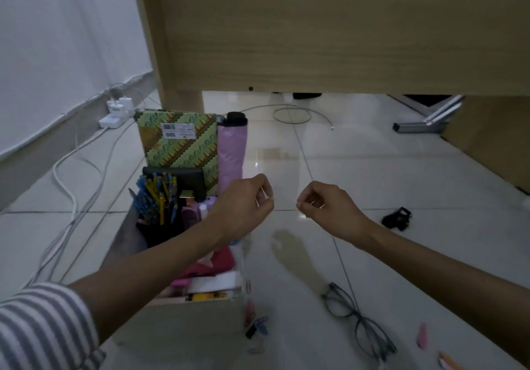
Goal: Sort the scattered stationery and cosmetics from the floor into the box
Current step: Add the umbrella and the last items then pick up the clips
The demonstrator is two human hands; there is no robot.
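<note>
One box (pixel 183 321) on the floor (pixel 372 163) at left, with one book (pixel 177 143) and one umbrella (pixel 232 149) upright at its far end, then the left hand (pixel 243 209) and right hand (pixel 327 209) raised apart, fingers curled, tips pinched on what I cannot tell, then one pair of glasses (pixel 358 321) lying on the floor.

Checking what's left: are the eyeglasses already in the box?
No, the eyeglasses lie on the floor, right of the box.
</note>
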